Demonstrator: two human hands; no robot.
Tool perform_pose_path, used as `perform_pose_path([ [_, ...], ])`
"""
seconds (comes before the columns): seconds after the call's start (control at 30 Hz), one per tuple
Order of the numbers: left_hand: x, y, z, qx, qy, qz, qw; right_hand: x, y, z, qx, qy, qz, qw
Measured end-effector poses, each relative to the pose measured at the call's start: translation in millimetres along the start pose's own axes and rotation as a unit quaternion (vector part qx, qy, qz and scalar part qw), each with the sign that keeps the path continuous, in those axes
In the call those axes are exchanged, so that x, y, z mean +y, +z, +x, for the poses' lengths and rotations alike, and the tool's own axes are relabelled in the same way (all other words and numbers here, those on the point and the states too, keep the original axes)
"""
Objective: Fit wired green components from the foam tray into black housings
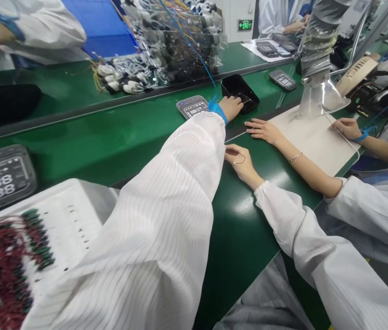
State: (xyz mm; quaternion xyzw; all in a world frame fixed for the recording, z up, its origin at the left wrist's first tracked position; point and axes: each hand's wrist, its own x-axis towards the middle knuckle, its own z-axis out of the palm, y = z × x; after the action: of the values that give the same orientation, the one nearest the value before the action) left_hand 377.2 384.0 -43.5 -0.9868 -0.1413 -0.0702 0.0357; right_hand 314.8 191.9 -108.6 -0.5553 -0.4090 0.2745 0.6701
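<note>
My left hand (pixel 231 108), with a blue wrist strap (pixel 217 109), reaches over the near side of a black open box (pixel 237 87). Its fingers are bent down into the box, and I see nothing held between them. Small thin pieces (pixel 248 100) lie inside, too small to name. Just left of that wrist sits a grey display unit (pixel 192 106) with white digits, partly covered by the strap. Nearer to me, my right hand (pixel 241 165) is closed, its fingertips partly hidden behind my left sleeve. A thin dark wire (pixel 240 160) curls out across it.
A white foam tray (pixel 73 215) holds red wires with green ends, beside another display unit (pixel 3 178). A co-worker's arms (pixel 304 167) rest on a pale sheet (pixel 318 142) beneath a clear extraction hood (pixel 319 94). Bundled cables (pixel 180 46) stand across the green bench.
</note>
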Motion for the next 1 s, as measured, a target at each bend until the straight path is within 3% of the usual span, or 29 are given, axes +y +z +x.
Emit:
perform_pose_path([
  [0.1, -1, 4.8, -6, 0.003, -0.007, 0.011, 1.000, 1, 0, 1, 0.000, -0.003, 0.011, 1.000],
  [0.2, -2, 2.4, -15, -0.012, 0.029, 0.056, 0.998, 0, 1, 1, 0.009, 0.008, 0.032, 0.999],
  [0.4, -3, -29.7, -47, -0.058, 0.121, 0.142, 0.981, -7, 1, 0, 0.025, 0.059, 0.052, 0.997],
  [0.6, 30, -72.2, -122, -0.067, 0.188, 0.177, 0.964, -14, -5, 3, 0.048, 0.033, 0.024, 0.998],
  [0.7, 48, -87.0, -168, -0.070, 0.181, 0.165, 0.967, -18, -12, 1, 0.041, 0.011, 0.002, 0.999],
  [0.83, 58, -95.2, -216, -0.101, 0.157, 0.192, 0.963, -23, -24, -7, -0.019, -0.020, -0.032, 0.999],
  [1.0, 67, -94.1, -253, -0.107, 0.144, 0.183, 0.967, -30, -39, -12, -0.084, 0.014, -0.031, 0.996],
])
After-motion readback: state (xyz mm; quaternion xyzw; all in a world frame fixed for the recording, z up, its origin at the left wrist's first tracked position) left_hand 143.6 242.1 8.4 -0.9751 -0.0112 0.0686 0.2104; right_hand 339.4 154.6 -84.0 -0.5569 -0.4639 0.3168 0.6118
